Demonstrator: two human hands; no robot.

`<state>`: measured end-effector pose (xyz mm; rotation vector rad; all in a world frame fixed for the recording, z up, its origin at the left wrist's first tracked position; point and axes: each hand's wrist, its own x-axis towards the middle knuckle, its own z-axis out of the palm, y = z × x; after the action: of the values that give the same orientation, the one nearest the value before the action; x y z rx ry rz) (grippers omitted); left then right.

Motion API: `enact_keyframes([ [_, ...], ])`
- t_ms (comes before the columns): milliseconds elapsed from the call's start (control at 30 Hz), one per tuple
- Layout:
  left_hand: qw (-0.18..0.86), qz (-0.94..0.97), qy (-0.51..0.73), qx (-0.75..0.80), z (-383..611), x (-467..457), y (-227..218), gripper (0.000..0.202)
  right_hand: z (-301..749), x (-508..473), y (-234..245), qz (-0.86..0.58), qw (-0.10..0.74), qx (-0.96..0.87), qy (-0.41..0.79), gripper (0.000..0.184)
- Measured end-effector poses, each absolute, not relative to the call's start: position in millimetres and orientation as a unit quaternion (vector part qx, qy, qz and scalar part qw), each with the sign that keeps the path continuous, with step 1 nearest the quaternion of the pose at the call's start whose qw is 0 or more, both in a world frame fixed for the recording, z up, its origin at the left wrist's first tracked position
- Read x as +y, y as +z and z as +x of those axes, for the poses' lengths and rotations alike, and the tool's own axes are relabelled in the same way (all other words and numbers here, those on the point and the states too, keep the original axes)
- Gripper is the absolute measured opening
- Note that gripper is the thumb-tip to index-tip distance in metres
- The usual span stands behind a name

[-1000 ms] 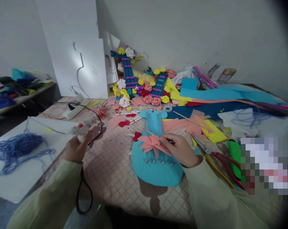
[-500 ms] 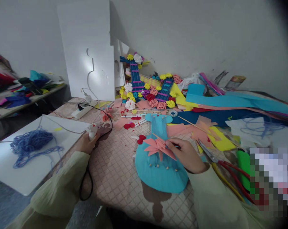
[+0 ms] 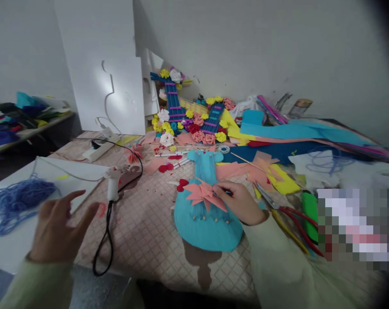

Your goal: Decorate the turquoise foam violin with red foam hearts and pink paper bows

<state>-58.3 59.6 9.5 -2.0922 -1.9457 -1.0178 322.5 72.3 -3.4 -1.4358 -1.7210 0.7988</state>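
My left hand [image 3: 59,223] is raised with thumb and fingers apart and nothing between them. Just right of it, the white glue gun [image 3: 113,187] stands on the table, its black cord [image 3: 108,234] looping toward the front. My right hand [image 3: 241,201] pinches a pink paper flower [image 3: 203,195] by its right side, over a turquoise guitar-shaped craft piece [image 3: 207,237]. Blue strings run along the guitar's neck to small pegs [image 3: 216,220]. The fingertips partly hide the flower, and I cannot tell if it is fixed to the guitar. Red paper hearts [image 3: 182,185] lie at the guitar's left edge.
Blue yarn [image 3: 22,197] lies on a white board at left, near a power strip [image 3: 101,149]. Scissors with red handles [image 3: 280,208] and yellow paper [image 3: 285,179] lie at right. Behind are decorated blue guitars with paper roses [image 3: 173,103] and turquoise paper strips [image 3: 297,128].
My left hand has let go of the glue gun and moved left, toward me, with its fingers spread. My right hand keeps its pinch on the flower. The view has shifted slightly right.
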Motion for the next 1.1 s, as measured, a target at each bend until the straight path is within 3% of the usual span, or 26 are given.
enact_keyframes([
  [33, 0.055, -0.679, -0.335, -0.651, -46, 47, 17, 0.037, 322, 72, -2, -0.557, 0.372, -0.672, 0.315, 0.026],
  [133, -0.207, -0.752, -0.321, -0.538, 10, 23, 33, 0.027, 322, 69, 3, -0.541, 0.378, -0.674, 0.331, 0.026],
  [200, -0.351, -0.739, -0.331, -0.47, 50, 23, 34, 0.032, 323, 68, 6, -0.527, 0.382, -0.671, 0.354, 0.026],
  [333, -0.538, -0.661, -0.351, -0.389, 107, 59, 16, 0.06, 329, 67, 12, -0.494, 0.382, -0.665, 0.409, 0.026],
  [467, -0.667, -0.588, -0.35, -0.295, 136, 90, -6, 0.054, 336, 68, 14, -0.484, 0.385, -0.658, 0.43, 0.025],
  [733, -0.65, -0.605, -0.332, -0.317, 160, 94, -28, 0.03, 336, 70, 10, -0.509, 0.37, -0.668, 0.397, 0.025],
  [1100, -0.549, -0.646, -0.393, -0.356, 155, 95, -34, 0.025, 324, 72, -2, -0.549, 0.38, -0.686, 0.29, 0.02],
])
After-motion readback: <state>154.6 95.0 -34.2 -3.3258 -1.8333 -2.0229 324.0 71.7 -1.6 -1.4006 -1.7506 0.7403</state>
